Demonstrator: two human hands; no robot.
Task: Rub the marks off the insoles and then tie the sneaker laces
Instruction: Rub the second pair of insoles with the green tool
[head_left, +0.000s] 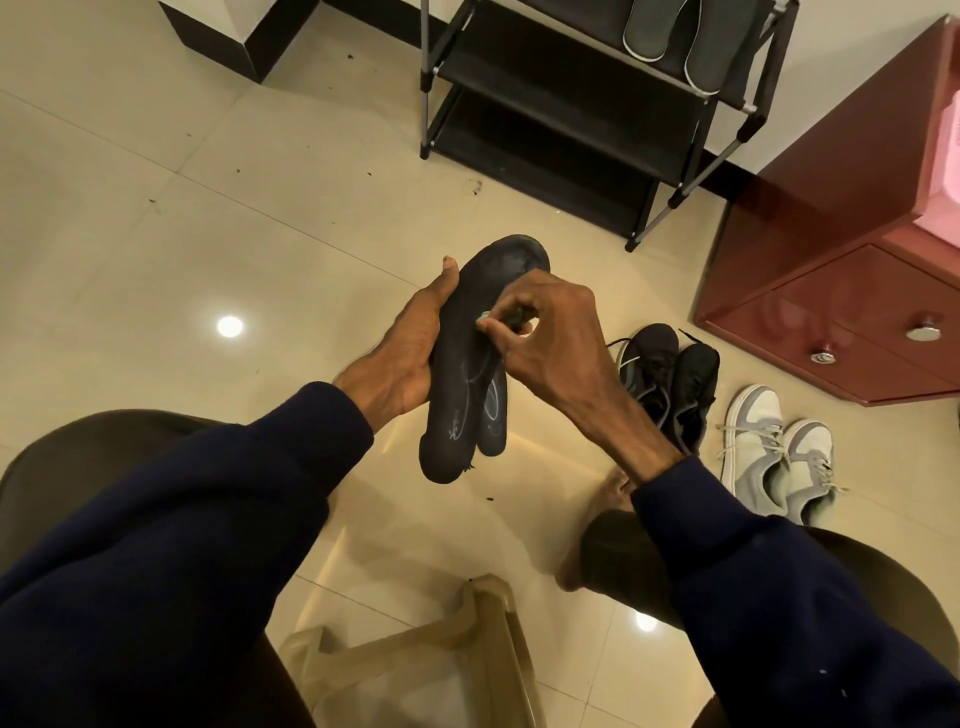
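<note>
Above floor: left hand (402, 348) grips insoles (467, 374); right hand (545, 332) pinches eraser (485, 317).

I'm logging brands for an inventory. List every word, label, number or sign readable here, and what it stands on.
No text is legible.
Dark foam insoles, gripped by the left hand: pale scribbles, not words.
Small green eraser pinched by the right hand: nothing readable.
Pink object at right edge: blurred.
</note>
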